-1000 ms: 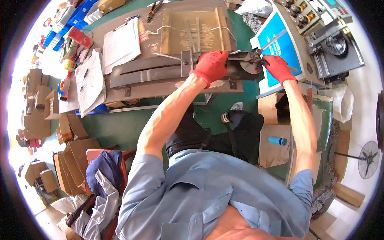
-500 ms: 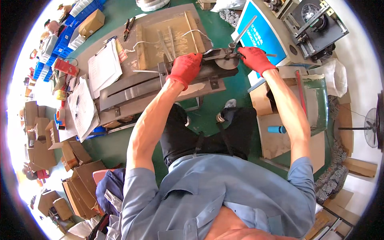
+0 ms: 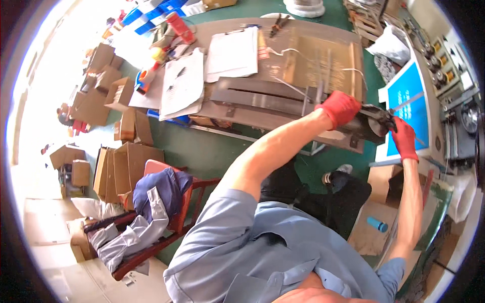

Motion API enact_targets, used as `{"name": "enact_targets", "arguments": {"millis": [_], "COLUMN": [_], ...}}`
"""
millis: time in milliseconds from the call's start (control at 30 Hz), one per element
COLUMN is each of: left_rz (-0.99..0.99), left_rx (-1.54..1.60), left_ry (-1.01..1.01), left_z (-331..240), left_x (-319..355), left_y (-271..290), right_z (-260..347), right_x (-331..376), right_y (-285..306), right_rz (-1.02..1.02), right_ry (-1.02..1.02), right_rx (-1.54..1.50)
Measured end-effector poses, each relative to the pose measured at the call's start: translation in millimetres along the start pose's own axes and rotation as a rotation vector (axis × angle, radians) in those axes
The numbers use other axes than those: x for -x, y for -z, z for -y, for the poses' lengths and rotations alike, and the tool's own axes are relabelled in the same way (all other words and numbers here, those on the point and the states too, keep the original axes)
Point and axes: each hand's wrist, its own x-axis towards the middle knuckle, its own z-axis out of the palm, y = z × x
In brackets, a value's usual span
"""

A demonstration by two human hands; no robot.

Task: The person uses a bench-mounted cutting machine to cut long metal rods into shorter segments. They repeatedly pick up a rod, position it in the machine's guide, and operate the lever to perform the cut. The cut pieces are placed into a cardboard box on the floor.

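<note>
Two paper piles lie at eleven and twelve o'clock. At two, one red-gloved left hand holds one metal tool — fingertips hidden. One blue bottle sits at four. At three, one right hand holds the tool's end — grip hard to see.

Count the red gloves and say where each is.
2: one red glove on the left hand, near the slotted metal bar; the other on the right hand, beside the round metal plate. More could be hidden.
</note>
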Motion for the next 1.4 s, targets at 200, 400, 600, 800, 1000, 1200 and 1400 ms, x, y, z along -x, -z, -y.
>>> {"name": "enact_targets", "arguments": {"millis": [200, 400, 600, 800, 1000, 1200, 1400], "left_rz": [-0.01, -0.028, -0.083, -0.059, -0.065, -0.054, -0.02], "left_rx": [-0.004, 0.022, 0.036, 0.022, 0.06, 0.108, 0.105], "left_ry": [0.013, -0.023, -0.027, -0.029, 0.001, -0.005, -0.005], "left_z": [0.4, 2.7, 2.4, 4.6, 2.5, 5.2, 9.5], "left_x": [-1.6, -4.1, -4.9, -3.1, -5.0, -9.3, -7.7], "left_y": [-2.1, -2.0, -4.8, -5.0, -6.0, -10.0, -8.7], "right_z": [1.2, 2.5, 1.4, 36.6, 2.4, -16.5, -0.5], "right_x": [-1.4, -8.2, -6.7, -30.4, -64.4, -72.7, -51.4], "right_y": [7.4, 13.0, 19.5, 67.4, 62.5, 57.9, 67.1], "right_rz": [-0.028, 0.046, -0.022, 0.064, 0.352, 0.588, 0.553], "right_ry": [0.071, 0.017, 0.04, 0.042, 0.337, 0.186, 0.002], "right_rx": [0.077, 0.092, -0.079, 0.184, 0.29, 0.089, -0.312]}}
